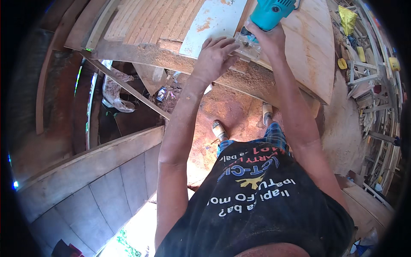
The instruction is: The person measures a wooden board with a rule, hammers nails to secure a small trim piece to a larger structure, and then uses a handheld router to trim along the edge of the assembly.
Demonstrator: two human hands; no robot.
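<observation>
My right hand is wrapped round the lower part of a teal trim router at the top of the view. The router stands upright, its clear plastic base at the near edge of the bench; the bit cannot be made out. Just left of the base, my left hand lies with fingers stretched and thumb apart over a narrow wood piece. A white board with brown scuffs runs away beneath its fingertips. What the left palm touches is hidden.
Several wood strips lie side by side on the bench at left. A wide pale panel covers its right side. Sawdust coats the bench's front edge. A slanted wooden brace stands below left; stacked scrap wood lines the far right.
</observation>
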